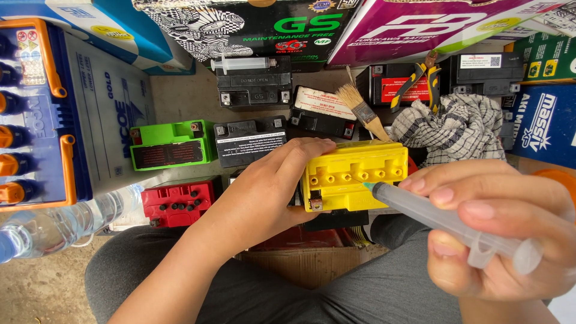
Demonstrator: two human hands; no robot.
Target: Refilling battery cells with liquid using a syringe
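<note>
Yellow battery (354, 175) on the person's lap, left hand (264, 195) wrapped round its left side, right hand (498, 228) pinching a clear syringe (432, 217) — tip at the battery's top holes, paintbrush (362, 111) and checked cloth (459, 129) just behind the battery, green battery (171, 144) and red battery (179, 201) off to its left.

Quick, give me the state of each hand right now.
Left hand: closed around the left side of the yellow battery, holding it.
Right hand: closed on the clear syringe, its tip at the battery's top.
</note>
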